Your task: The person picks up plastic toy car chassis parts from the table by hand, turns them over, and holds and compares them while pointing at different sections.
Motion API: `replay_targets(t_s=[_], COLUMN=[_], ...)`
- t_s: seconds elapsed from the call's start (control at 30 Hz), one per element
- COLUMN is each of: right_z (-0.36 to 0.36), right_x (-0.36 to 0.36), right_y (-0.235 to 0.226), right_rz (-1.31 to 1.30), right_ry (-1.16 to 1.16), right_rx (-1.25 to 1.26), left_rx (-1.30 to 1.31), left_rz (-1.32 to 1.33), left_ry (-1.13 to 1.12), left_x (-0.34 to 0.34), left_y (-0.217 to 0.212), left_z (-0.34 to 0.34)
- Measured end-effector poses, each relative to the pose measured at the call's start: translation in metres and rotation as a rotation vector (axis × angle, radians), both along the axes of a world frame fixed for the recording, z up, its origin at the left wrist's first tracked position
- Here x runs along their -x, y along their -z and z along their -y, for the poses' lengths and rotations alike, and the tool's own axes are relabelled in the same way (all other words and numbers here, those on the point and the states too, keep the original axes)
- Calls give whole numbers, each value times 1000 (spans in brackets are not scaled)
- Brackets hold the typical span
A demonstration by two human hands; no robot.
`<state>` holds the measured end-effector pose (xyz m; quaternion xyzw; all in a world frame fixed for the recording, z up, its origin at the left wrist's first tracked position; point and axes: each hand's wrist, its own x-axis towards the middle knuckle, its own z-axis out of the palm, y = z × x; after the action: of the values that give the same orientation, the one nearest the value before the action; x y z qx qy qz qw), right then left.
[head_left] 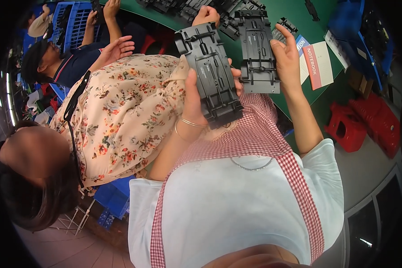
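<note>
My left hand (194,100) is wrapped round a long black moulded plastic chassis (210,73), like a toy car's underbody. The thumb lies along its near side and the fingertips show at its far edge. Beside it, a second black chassis (258,53) of similar shape is gripped at its right edge by my right hand (288,62). Both pieces are held up and tilted, with ribbed, rod-like detail facing me. They sit close side by side above the table's near edge.
More black chassis parts (187,8) are heaped on the green table (281,8). A red-and-white notebook (318,66) lies at right, near blue bins (359,44) and red plastic stools (350,127). At left sits a co-worker in a floral dress (120,107); another person (71,67) works beyond.
</note>
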<state>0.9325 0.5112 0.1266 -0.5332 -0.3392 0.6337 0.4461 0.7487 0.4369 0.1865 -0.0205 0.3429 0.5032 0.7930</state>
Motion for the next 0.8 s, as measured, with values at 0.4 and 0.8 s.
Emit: replay_targets(t_s=[0.4,0.8], right_z=[13,-7], right_x=[-4,0], right_y=[-6,8], right_rz=[-55,-1], right_ry=[-12,-15], right_rx=[8,3], left_rx=[-211,-155], left_rz=[-226,-194], left_ry=[196,193], left_x=[-2,0], left_y=[-15,-5], left_z=[18,1])
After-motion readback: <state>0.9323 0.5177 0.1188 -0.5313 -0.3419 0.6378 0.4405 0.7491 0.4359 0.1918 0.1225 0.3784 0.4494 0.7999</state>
